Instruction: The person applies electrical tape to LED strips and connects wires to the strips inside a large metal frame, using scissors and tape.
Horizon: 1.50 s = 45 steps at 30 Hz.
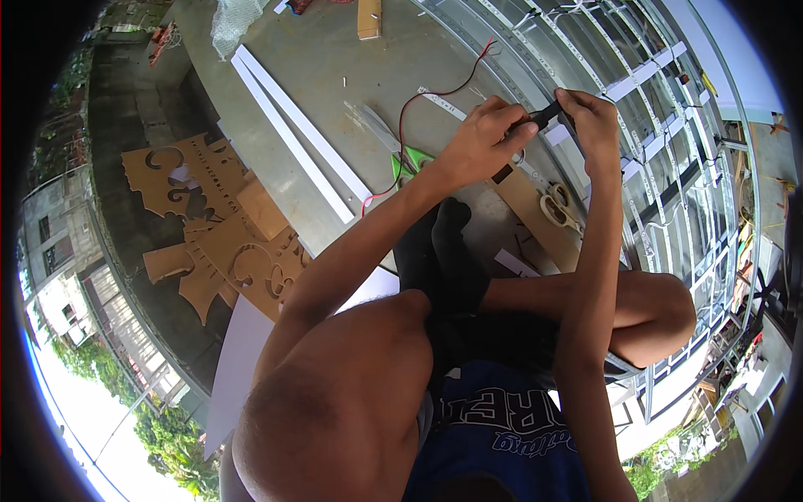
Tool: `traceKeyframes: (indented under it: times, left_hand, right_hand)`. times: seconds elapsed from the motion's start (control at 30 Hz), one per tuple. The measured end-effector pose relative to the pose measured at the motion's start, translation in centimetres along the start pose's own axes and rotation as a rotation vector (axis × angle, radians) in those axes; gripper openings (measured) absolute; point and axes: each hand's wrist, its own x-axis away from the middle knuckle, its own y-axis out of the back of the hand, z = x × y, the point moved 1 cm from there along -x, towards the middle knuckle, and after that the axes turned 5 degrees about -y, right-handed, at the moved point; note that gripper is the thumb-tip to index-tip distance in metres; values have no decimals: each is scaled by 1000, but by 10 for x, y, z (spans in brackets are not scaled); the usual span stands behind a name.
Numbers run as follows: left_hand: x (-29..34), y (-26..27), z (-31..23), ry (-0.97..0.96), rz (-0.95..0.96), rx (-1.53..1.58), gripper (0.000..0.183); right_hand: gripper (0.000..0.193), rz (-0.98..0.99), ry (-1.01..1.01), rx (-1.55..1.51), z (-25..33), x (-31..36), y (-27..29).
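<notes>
My left hand [485,138] and my right hand [592,121] meet over the grey work surface, beside a metal frame [640,180] lined with LED strips. Both are closed on a short, narrow black piece [548,115] stretched between them; it looks like tape, but its kind is not certain. A thin red and black wire [403,121] curves over the surface just left of my left hand. Scissors with green handles [411,161] lie partly hidden behind my left forearm. Beige-handled scissors [555,206] rest between my forearms, near a brown strip of board [531,213].
Two long white strips [293,138] lie on the left of the grey surface [309,58]. Bubble wrap [237,25] and a small wooden piece [369,18] are at the far side. Brown cut-out sheets [242,251] lie lower on the left. My crossed legs are close under my arms.
</notes>
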Motion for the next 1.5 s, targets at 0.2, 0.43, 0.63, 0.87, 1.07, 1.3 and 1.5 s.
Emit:
traceKeyframes:
  times: [0.2,0.43,0.63,0.87,1.07,1.3,1.5]
  left_hand:
    - [19,0,-17,117,-51,-642,27]
    - [14,3,-3,298,-84,-215,30]
    - [13,2,9,426,-99,225,24]
    - [6,0,6,486,-85,239,23]
    - [7,0,8,463,-70,230,22]
    - [7,0,9,379,-59,283,22]
    - [9,0,9,481,-94,368,21]
  right_hand:
    - [28,11,24,39,-2,2,-1]
    - [23,-321,311,149,0,59,8]
    - [41,-36,-183,690,-72,115,10]
    - [52,47,-367,620,-105,115,-1]
    - [38,158,-209,584,-70,155,-7]
    - [17,365,-11,567,-54,188,-9]
    - [33,269,-61,412,-87,185,-6]
